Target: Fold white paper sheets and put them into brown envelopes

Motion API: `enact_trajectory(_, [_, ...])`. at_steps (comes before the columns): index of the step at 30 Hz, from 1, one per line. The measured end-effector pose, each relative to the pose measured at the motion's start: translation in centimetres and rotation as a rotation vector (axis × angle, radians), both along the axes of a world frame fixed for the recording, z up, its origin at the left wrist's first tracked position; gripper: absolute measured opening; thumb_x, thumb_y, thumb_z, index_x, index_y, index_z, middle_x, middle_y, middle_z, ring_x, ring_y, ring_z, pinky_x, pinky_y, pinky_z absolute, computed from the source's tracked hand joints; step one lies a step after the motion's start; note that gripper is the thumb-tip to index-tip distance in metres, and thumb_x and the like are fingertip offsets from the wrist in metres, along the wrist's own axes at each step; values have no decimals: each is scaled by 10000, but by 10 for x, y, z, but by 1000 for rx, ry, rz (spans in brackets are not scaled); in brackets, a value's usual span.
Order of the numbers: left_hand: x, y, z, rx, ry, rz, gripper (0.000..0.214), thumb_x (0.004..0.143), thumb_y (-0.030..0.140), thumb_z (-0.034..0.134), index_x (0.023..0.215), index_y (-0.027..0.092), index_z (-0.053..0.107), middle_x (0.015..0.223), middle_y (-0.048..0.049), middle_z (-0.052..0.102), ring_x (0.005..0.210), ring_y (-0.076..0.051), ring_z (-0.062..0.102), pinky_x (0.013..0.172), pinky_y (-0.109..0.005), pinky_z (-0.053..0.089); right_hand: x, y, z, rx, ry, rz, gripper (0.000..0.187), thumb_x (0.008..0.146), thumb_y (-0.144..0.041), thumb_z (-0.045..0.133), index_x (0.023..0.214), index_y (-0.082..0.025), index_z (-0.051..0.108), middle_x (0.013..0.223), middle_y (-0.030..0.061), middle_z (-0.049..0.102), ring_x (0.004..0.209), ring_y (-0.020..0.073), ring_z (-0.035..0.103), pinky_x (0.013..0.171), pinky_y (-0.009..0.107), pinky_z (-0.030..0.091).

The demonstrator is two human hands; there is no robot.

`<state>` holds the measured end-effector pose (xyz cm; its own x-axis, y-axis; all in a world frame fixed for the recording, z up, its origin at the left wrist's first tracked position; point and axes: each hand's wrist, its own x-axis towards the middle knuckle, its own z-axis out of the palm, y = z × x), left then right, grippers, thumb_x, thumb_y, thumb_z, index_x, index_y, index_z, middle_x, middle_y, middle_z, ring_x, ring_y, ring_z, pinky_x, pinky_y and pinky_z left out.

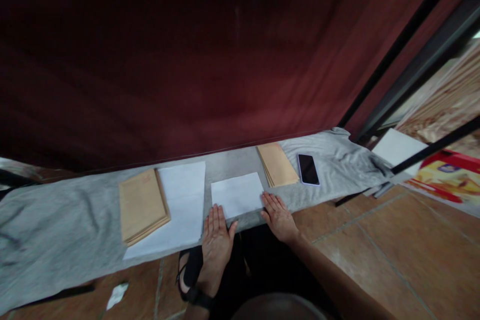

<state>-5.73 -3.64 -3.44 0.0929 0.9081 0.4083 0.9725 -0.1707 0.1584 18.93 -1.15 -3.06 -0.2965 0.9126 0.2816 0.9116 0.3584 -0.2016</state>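
Note:
A white sheet of paper [237, 191], about half the size of the sheets to its left, lies flat on the grey cloth. My left hand [218, 237] rests at its lower left corner, palm down with the fingers stretched out. At the lower right corner lies my right hand [278, 215], also flat, fingertips touching the paper's edge. To the left, a stack of brown envelopes [142, 205] sits partly on top of larger white sheets [185, 205]. Another small stack of brown envelopes [277, 164] lies right of the paper.
A phone [309, 169] with a dark screen lies right of the envelopes. Grey cloth [56, 225] covers the narrow bench, which stands against a dark red panel [210, 60]. On the tiled floor are a white scrap [117, 295] and a red-yellow box [452, 175].

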Motion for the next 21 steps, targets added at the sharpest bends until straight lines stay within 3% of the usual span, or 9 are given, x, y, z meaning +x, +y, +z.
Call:
enact_trajectory(6, [-1, 0, -1, -4, -2, -4, 726, 1005, 523, 337, 1535, 30, 293, 1537, -254, 411, 1452, -349, 367, 1145, -542, 376, -16, 8, 12, 18, 71, -41, 480, 1051, -340, 373, 1451, -111, 504, 1498, 136, 500, 1426, 270, 412, 1179, 484, 342])
enact_trajectory(12, [-4, 2, -7, -24, 13, 10, 676, 1011, 471, 315, 1544, 56, 287, 1545, -230, 415, 1456, -328, 367, 1155, -532, 375, -76, 22, 20, -21, 104, 187, 500, 1054, -388, 376, 1486, -153, 462, 1549, 81, 437, 1440, 227, 392, 1199, 425, 323])
enact_trajectory(15, [-6, 2, -7, -36, 23, -7, 659, 1011, 433, 315, 1540, 41, 289, 1542, -234, 417, 1455, -316, 371, 1162, -520, 372, -95, 26, 14, -63, 65, 216, 501, 1056, -409, 383, 1478, -154, 472, 1548, 87, 438, 1440, 208, 390, 1204, 411, 311])
enact_trajectory(21, [-3, 0, -2, -42, 37, 5, 651, 1014, 419, 313, 1539, 35, 287, 1537, -240, 421, 1457, -323, 366, 1156, -525, 371, -77, 31, 3, -30, 56, 155, 501, 1054, -403, 392, 1489, -163, 452, 1559, 83, 418, 1429, 224, 408, 1204, 433, 288])
